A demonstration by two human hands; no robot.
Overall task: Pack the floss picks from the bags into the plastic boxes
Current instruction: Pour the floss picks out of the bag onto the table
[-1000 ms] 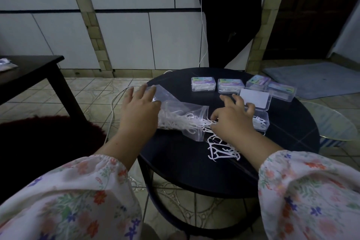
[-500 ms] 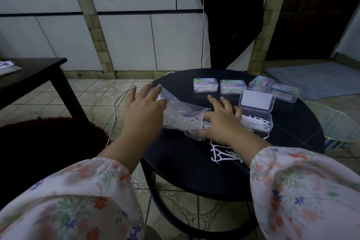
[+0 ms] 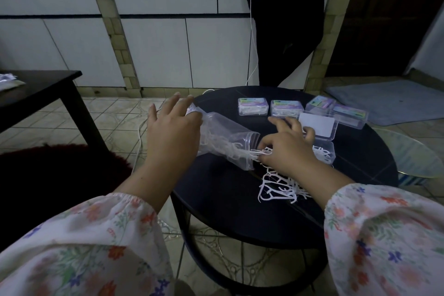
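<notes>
Dim tiled room, and before us a round black table [image 3: 216, 211] carries the work. We hold the clear plastic bag [image 3: 225, 137] by its closed end with our left hand [image 3: 171, 131], thumb and forefinger pinching the crumpled plastic while the other fingers spread loosely above it. The bag lies tilted, its open mouth facing our right hand [image 3: 286, 151], and white floss picks [image 3: 230, 151] fill its lower side. Our right hand sits at that mouth with its fingers curled over a clump of picks just spilling out; whether it truly grips them we cannot tell. Nearer to us than that hand, a loose pile of floss picks [image 3: 278, 187] lies on the table. Just beyond its knuckles stands an open plastic box [image 3: 324, 154], part filled with picks, its lid [image 3: 317, 125] raised behind. Farther off, four closed boxes [image 3: 252, 106] sit in a row. To the left of our left hand stands a dark side table [image 3: 43, 89].
</notes>
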